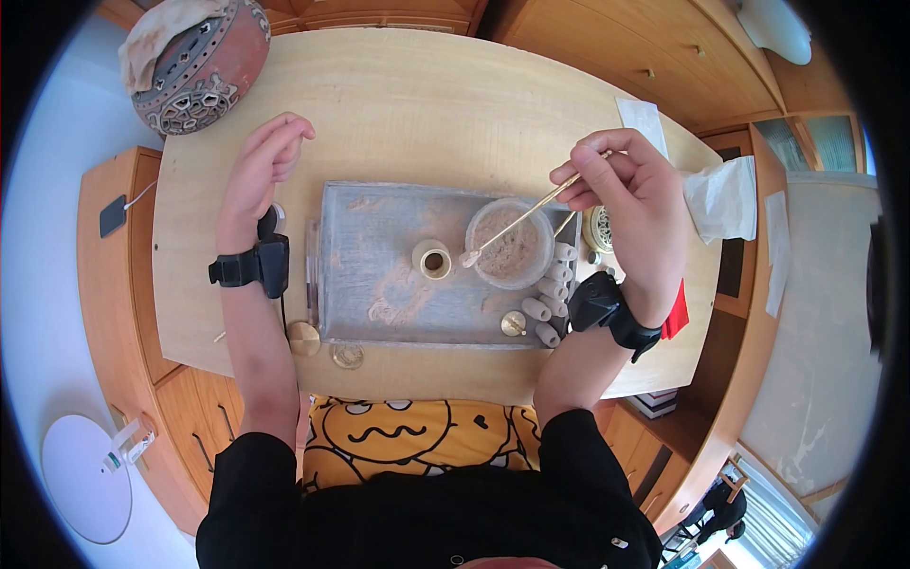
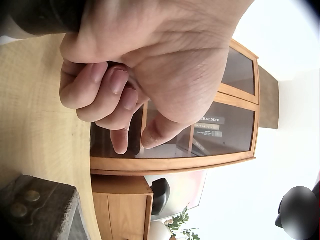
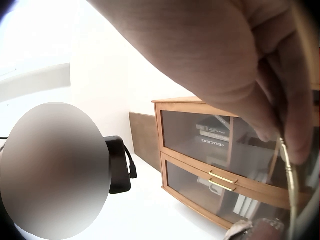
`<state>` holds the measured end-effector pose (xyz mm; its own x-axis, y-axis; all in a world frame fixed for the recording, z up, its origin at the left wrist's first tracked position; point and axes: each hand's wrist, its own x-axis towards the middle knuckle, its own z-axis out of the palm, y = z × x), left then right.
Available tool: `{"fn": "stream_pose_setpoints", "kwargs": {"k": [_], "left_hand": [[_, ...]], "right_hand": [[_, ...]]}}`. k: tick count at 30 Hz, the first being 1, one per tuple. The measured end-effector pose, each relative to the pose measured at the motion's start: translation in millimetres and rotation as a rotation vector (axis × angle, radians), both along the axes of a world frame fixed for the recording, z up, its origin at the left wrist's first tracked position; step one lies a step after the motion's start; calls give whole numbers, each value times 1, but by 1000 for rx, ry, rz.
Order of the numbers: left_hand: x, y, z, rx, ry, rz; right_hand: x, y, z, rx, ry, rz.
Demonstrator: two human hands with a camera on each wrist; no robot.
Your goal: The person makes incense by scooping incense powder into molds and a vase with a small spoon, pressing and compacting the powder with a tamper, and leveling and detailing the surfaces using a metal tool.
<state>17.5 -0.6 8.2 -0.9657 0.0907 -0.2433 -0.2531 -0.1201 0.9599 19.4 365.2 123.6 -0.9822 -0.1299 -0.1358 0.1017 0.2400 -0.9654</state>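
Observation:
My right hand [image 1: 640,204] pinches a slim brass spoon [image 1: 527,213] between thumb and fingers. Its tip carries a little greyish-brown powder and overlaps the bowl's left rim in the head view, beside a small brass jar [image 1: 421,268]. The pale round bowl [image 1: 520,284] holds more of that powder [image 1: 509,250]. Both vessels stand in a grey tray [image 1: 365,232] with powder smears. Left of the tray, my left hand [image 1: 258,173] is over the table, holding nothing. In the left wrist view, this hand's fingers [image 2: 102,92] curl loosely.
Several small beige cylinders [image 1: 555,289] and a knobbed brass lid [image 1: 513,324] lie at the tray's right end. A patterned reddish pot [image 1: 242,57] stands back left. Brass discs [image 1: 303,339] lie along the front edge; a white pouch [image 1: 722,201] is at right.

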Motion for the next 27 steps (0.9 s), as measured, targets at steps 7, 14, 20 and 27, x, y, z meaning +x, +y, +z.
{"fn": "stream_pose_setpoints", "kwargs": {"k": [7, 14, 20, 27], "left_hand": [[0, -1, -1, -17, -2, -11], [-1, -2, -3, -18, 6, -23], [0, -1, -1, -11, -1, -15], [0, -2, -3, -1, 1, -5]], "right_hand": [[6, -17, 0, 12, -6, 39], [9, -33, -2, 150, 63, 27], [9, -32, -1, 192, 71, 22], [7, -19, 1, 108, 42, -38]]}}
